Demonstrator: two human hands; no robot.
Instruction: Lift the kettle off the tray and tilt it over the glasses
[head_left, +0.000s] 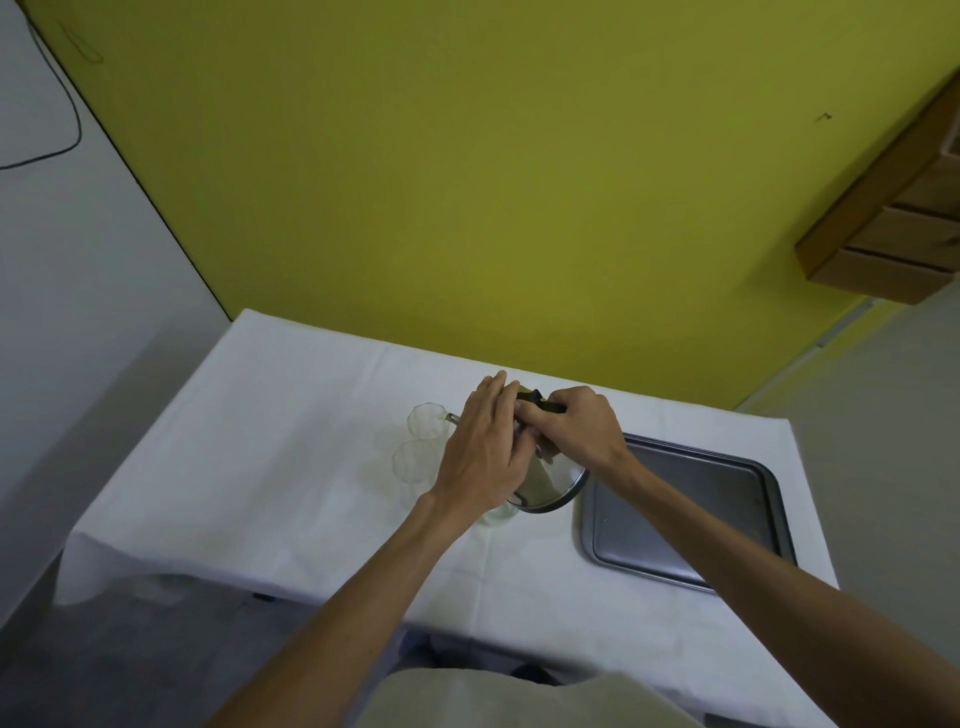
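both hands (524, 436) over a half-hidden glass lid (558, 486)

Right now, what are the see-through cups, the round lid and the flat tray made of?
The cups look like clear glass or hard plastic: the cloth shows through them and their rims are faceted. The lid seems to be glass in a dark metal rim, with a black knob, likely plastic, gripped by the right hand. The tray looks like dull grey metal with a soft sheen.
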